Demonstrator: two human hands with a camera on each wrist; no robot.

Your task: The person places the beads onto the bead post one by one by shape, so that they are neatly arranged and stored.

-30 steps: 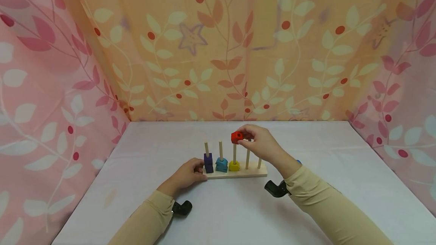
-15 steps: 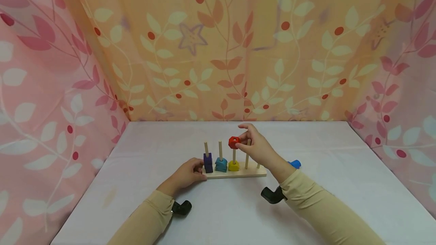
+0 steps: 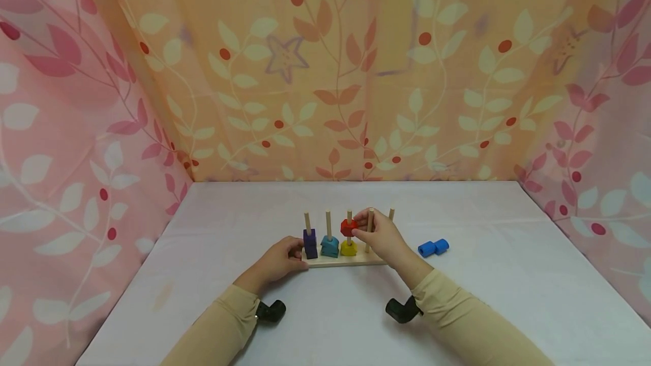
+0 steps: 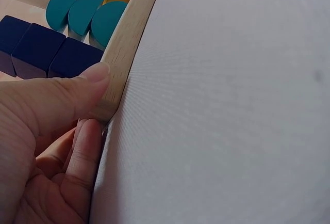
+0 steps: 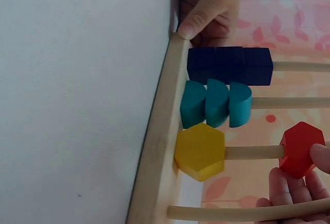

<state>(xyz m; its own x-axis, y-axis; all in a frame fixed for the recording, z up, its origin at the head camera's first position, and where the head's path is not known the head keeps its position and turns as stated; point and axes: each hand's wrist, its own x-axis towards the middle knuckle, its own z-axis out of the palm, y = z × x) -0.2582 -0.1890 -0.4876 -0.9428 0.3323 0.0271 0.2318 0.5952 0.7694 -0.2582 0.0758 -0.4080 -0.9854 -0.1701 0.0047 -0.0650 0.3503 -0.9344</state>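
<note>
My left hand (image 3: 278,258) grips the left end of a wooden peg board (image 3: 330,263), thumb at the corner and fingers curled beside it. My right hand (image 3: 382,237) pinches a red hexagonal block (image 5: 299,149), which is threaded partway down the third peg. A gap of bare peg separates it from the yellow hexagonal block (image 5: 201,150) at the base. Dark blue-purple square blocks (image 5: 229,65) are stacked on the first peg, and teal half-round blocks (image 5: 216,102) fill the bottom of the second. The fourth peg (image 5: 232,213) and the fifth peg (image 3: 390,214) carry no blocks.
Two blue blocks (image 3: 433,248) lie on the white-covered table (image 3: 335,321), right of the board. A black wrist device (image 3: 403,309) sits under the right forearm, another black device (image 3: 271,310) by the left. Patterned curtains (image 3: 335,72) enclose the back and sides.
My right hand has turned the red block, set it over the third peg and lowered it partway. The blue blocks have come into view past the forearm. My left hand stays put.
</note>
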